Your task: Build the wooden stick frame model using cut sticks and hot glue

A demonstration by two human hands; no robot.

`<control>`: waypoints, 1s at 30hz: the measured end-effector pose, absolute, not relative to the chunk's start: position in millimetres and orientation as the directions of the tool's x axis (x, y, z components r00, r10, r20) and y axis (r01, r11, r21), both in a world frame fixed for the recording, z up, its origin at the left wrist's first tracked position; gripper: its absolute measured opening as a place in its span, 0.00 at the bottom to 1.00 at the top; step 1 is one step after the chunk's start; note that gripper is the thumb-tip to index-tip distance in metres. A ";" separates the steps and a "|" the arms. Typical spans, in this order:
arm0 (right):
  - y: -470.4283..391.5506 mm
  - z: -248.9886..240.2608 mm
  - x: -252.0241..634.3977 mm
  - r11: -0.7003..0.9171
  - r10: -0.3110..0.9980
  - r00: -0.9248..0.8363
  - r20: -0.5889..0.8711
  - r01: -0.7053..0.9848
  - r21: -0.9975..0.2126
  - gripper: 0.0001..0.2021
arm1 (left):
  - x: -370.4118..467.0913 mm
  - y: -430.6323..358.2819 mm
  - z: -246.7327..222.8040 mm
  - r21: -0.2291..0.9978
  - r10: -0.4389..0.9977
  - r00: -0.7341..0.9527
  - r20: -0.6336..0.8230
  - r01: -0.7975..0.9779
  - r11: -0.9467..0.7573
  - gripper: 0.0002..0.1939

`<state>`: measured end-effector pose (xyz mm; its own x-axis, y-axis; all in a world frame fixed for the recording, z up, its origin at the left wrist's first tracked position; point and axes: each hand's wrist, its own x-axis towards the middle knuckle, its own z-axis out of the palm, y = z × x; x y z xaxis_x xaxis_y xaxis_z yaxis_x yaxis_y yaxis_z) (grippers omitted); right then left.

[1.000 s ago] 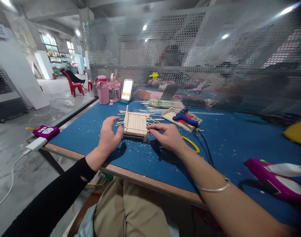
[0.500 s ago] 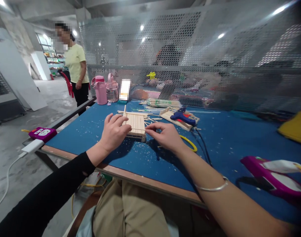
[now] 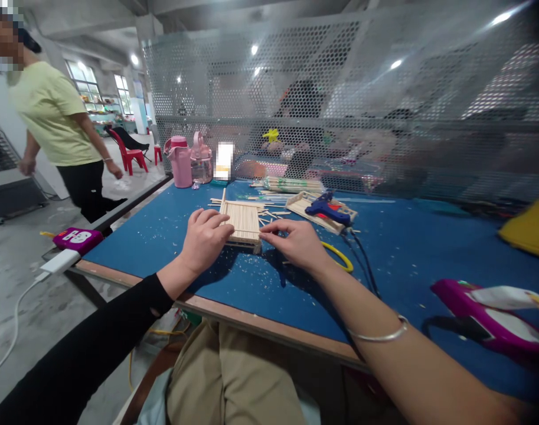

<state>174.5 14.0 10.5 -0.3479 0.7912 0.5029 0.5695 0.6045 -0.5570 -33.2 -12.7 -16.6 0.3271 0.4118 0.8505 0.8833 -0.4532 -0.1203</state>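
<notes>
A small platform of pale wooden sticks (image 3: 241,217) lies on the blue tabletop (image 3: 149,227), with one stick standing upright at its far left corner. Across its near edge runs a thin wooden stick (image 3: 247,231). My left hand (image 3: 206,239) pinches the stick's left end, its fingers curled over the platform's left side. At the other end, my right hand (image 3: 293,241) grips the stick between thumb and forefinger beside the right near corner. Loose sticks (image 3: 271,213) are scattered just behind the platform.
A blue glue gun (image 3: 326,208) rests on a stick frame (image 3: 298,203), its black cord trailing forward. Nearby lies a yellow ring (image 3: 340,257). Behind are bundled sticks (image 3: 291,185), a pink jug (image 3: 179,162) and a perforated metal screen (image 3: 269,82). A purple power strip (image 3: 78,239) sits at the left edge.
A person in a yellow shirt has walked leftward and nearer beyond the table. My hands and the stick have stayed almost in place.
</notes>
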 end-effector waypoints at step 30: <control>18.4 9.3 174.9 0.524 0.851 -0.334 0.405 0.487 -0.699 0.06 | -2.5 -12.7 -8.5 -0.166 0.451 0.408 0.794 0.858 -0.485 0.08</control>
<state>174.9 18.4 9.3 -0.3345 0.8510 0.4049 0.4868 0.5239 -0.6989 -2.5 -12.7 -8.5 0.4084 0.4510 0.7936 0.8584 -0.4853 -0.1660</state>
